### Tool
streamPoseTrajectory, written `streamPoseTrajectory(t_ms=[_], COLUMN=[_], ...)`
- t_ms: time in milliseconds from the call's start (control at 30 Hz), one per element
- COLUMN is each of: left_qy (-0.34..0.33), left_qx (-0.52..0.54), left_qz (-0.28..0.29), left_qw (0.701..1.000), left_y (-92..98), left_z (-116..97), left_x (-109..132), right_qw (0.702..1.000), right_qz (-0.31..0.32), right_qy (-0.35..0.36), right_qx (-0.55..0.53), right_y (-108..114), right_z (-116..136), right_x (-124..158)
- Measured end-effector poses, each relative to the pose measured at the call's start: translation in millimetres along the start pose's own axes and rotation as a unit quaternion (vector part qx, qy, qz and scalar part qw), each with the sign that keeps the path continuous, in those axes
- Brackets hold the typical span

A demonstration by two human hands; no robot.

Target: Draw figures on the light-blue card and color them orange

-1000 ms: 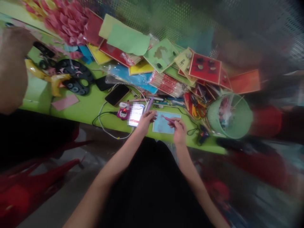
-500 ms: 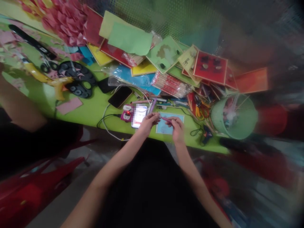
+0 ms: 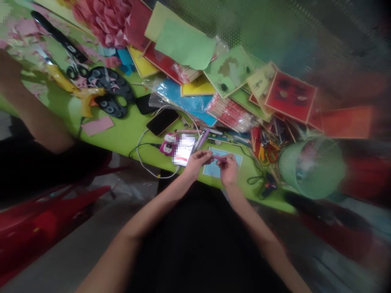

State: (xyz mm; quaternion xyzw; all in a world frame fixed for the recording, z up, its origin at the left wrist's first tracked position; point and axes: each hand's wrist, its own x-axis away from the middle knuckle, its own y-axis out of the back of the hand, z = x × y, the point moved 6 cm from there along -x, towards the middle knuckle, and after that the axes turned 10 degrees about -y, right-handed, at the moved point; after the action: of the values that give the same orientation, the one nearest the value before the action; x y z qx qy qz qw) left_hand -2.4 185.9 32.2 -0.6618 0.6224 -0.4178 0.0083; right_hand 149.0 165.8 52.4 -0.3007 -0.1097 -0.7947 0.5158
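A slim purple pen-like stick is held level between my two hands. My left hand pinches at its left end with closed fingertips. My right hand is wrapped round the other end, its fingers curled. Beneath them, a light-blue card with a pale border lies at the table's front edge, partly covered by my hands. Left of my left hand lies a lit phone, and a purple strip sits just above its right edge.
On the green table lie a dark phone, a pink socket block with cables, a yellow glue gun and a dark glue gun. Coloured cards pile behind. A green bin stands right; another person's arm is left.
My left fingertips have come onto the left end of the purple stick, and my right hand has turned inward round it. The whole view has shifted and tilted a little.
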Motion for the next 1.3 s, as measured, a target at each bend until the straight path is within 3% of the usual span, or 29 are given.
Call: streamPoseTrajectory(t_ms=[233, 433, 600, 800, 933, 1100, 1200, 1300], left_qy=[-0.022, -0.032, -0.037, -0.041, -0.035, -0.049, -0.068, -0.078], left_qx=[0.0, 0.007, 0.014, 0.001, -0.012, -0.04, -0.056, -0.067], left_qz=[-0.011, -0.019, -0.023, -0.029, -0.035, -0.058, -0.084, -0.092], left_qw=[1.0, 0.999, 0.999, 0.999, 0.999, 0.996, 0.993, 0.991], left_y=[-1.4, -5.5, -9.8, -12.1, -10.5, -0.8, 10.3, 19.8], left_z=[-0.2, 10.0, 17.8, 31.6, 42.4, 42.5, 33.9, 26.6], left_x=[-4.7, -12.0, -17.6, -17.4, -17.4, -19.7, -14.4, -4.7], right_qw=[0.998, 0.997, 0.997, 0.999, 0.998, 0.992, 0.982, 0.918], right_qz=[0.023, 0.062, 0.057, 0.032, 0.049, 0.102, 0.11, 0.151], right_qy=[-0.051, -0.05, -0.044, -0.037, -0.035, -0.03, 0.028, 0.103], right_qx=[-0.033, -0.003, -0.004, -0.013, 0.01, 0.074, 0.151, 0.351], right_y=[-2.1, 3.4, 12.9, 23.4, 27.6, 26.6, 23.6, 11.2], right_z=[-7.1, 7.4, 17.6, 4.9, 0.8, 18.4, 43.4, 65.9], right_x=[-11.2, -20.4, -30.6, -33.7, -34.1, -64.3, -95.8, -119.0])
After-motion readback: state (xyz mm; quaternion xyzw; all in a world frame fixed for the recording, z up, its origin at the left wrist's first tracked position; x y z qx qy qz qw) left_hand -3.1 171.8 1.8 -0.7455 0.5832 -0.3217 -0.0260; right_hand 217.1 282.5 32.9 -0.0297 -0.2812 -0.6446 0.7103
